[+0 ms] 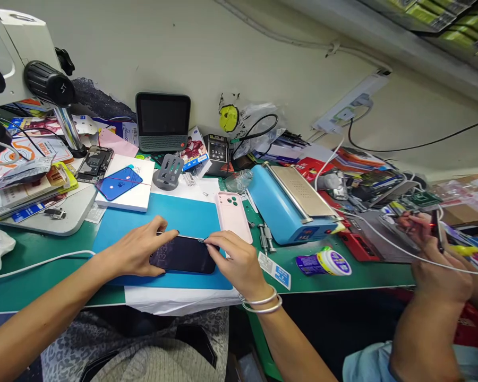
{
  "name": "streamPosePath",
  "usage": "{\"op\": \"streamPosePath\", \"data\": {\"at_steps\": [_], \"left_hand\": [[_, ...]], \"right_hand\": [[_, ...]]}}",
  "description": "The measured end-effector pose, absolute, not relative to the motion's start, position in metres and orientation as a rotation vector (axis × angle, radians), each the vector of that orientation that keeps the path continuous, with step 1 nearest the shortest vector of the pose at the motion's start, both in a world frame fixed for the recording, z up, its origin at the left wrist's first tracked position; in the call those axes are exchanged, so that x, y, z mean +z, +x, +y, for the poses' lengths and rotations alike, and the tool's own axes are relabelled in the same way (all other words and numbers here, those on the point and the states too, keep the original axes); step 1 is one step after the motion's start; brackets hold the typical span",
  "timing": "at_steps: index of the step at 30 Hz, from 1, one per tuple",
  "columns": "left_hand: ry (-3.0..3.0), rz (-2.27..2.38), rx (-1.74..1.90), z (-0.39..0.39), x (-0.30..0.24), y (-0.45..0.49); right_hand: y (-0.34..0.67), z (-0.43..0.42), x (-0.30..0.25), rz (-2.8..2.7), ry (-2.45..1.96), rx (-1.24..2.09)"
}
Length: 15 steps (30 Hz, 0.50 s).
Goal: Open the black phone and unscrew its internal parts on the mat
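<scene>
A dark smartphone (187, 255) lies on a blue work mat (123, 225), its screen up with faint clock digits at the left end. My left hand (137, 249) grips that left end, thumb along the far edge and fingers at the near edge. At the far right part of the phone, the fingertips of my right hand (237, 260) are pinched together on a small bit at the rim, too small to name. A pink phone case (234, 215) with camera holes lies just beyond my right hand.
A blue heated machine (279, 207) stands right of the mat. Behind it are a white box (141, 183), a blue phone back (121, 184) and a grey display (163, 119). A purple tub (322, 262) lies near the front edge. At right, a co-worker's hands (434, 244) hold a device.
</scene>
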<state>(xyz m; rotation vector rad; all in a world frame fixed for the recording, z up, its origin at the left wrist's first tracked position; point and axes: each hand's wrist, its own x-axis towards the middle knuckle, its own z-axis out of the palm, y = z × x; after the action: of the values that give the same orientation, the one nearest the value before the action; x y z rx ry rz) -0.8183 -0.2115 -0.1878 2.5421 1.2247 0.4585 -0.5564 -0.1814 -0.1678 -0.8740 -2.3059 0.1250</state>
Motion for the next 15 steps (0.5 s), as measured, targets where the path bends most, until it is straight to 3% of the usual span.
{"op": "streamPosePath", "data": {"at_steps": [15], "left_hand": [[2.639, 1.196, 0.501, -0.2138, -0.1877, -0.8179]], "right_hand": [[-0.5499, -0.1781, -0.1616, -2.334, -0.774, 0.179]]}}
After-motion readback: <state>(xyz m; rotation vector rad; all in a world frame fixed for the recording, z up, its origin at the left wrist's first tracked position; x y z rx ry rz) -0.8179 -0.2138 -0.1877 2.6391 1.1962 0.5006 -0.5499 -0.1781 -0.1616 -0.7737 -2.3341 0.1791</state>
